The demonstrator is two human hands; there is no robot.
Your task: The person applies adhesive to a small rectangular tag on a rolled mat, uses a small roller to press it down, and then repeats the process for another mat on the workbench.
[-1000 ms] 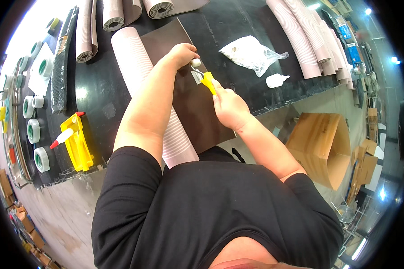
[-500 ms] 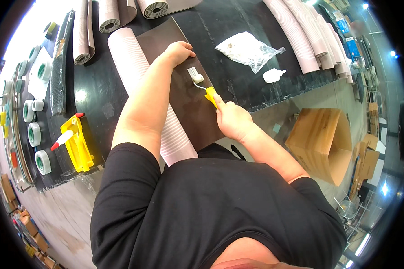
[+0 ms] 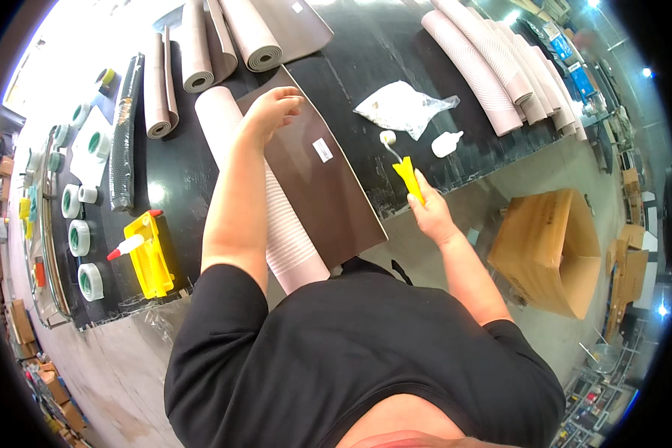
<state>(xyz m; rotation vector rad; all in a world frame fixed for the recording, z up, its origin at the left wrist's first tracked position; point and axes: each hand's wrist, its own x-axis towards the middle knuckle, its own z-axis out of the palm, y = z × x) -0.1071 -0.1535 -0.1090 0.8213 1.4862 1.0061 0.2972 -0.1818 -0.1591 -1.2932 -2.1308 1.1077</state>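
Note:
A small paint roller (image 3: 408, 178) with a yellow handle and a white head is gripped in my right hand (image 3: 434, 215), off the right edge of the mat. My left hand (image 3: 275, 112) hovers over the far part of the brown mat (image 3: 313, 201), fingers apart and holding nothing. The mat is partly unrolled, dark side up, with its ribbed pink roll (image 3: 295, 250) along the left under my left forearm. A white label (image 3: 322, 150) lies on the dark surface. Beyond the roller are a clear plastic bag (image 3: 403, 107) with white contents and a white squeeze bottle (image 3: 446, 143).
Rolled mats (image 3: 254, 37) lie at the far side, with a stack of pink rolls (image 3: 478, 71) at far right. At left are a yellow tray (image 3: 151, 257), a red-tipped bottle (image 3: 127, 246) and several tape rolls (image 3: 79, 237). An open cardboard box (image 3: 534, 250) stands on the floor at right.
My right hand has carried the roller off the label, rightward past the mat's edge. My left hand has lifted from the mat's edge and moved left, its fingers opening. The label now shows fully.

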